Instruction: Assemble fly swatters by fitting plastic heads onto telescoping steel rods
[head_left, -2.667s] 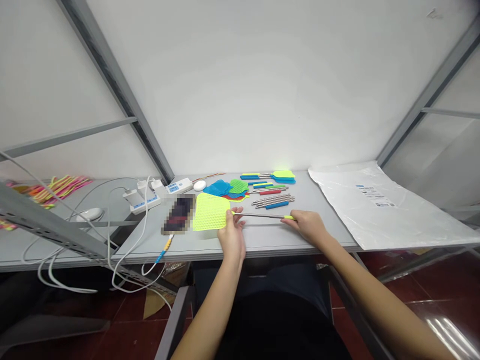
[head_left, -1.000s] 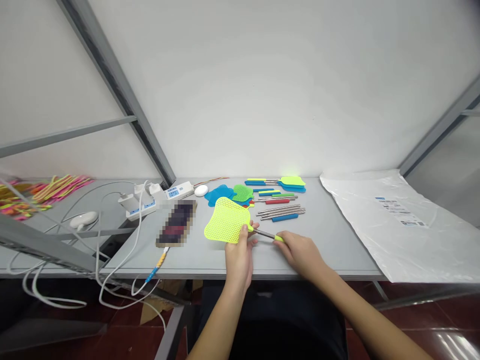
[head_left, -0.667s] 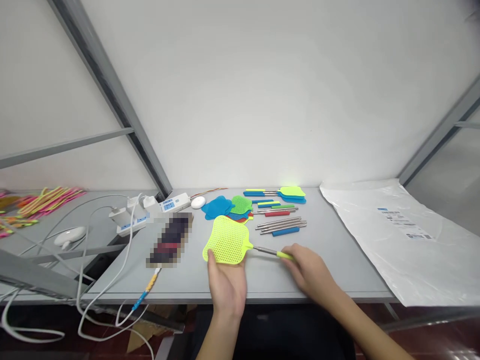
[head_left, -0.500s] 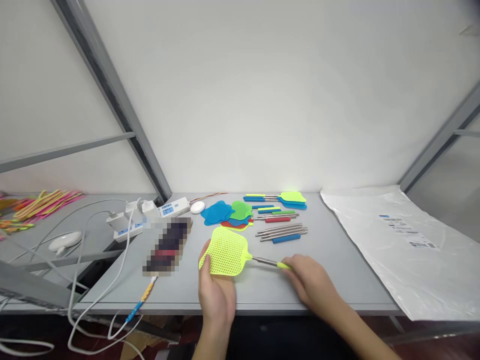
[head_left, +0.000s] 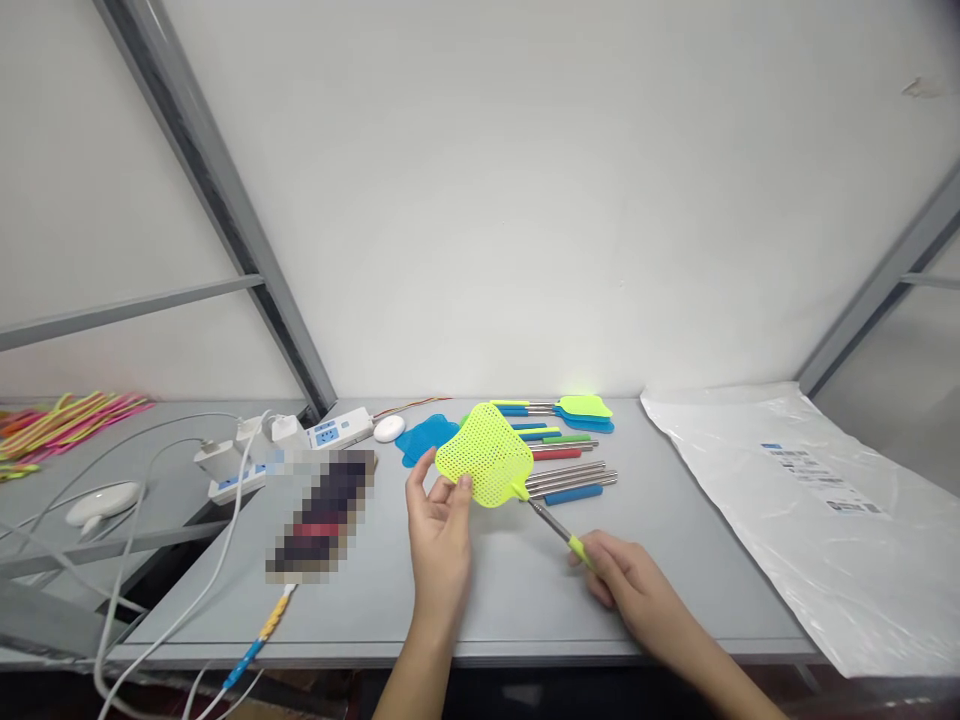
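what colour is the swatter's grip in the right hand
Yellow-green grip, partly hidden by the right hand; head view.

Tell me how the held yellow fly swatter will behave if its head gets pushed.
The held yellow fly swatter will probably flex at its head, which looks thin. Full of holes, that head is likely light for its size. Its metal rod looks straight, so it should stay fairly stiff.

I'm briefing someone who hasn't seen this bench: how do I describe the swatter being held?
Start at the grey table in front of the white wall. Above its middle, a yellow-green swatter is held up: left hand at its mesh head, right hand around its handle. Another yellow-green swatter lies at the back, atop a blue one; only this one is in hand.
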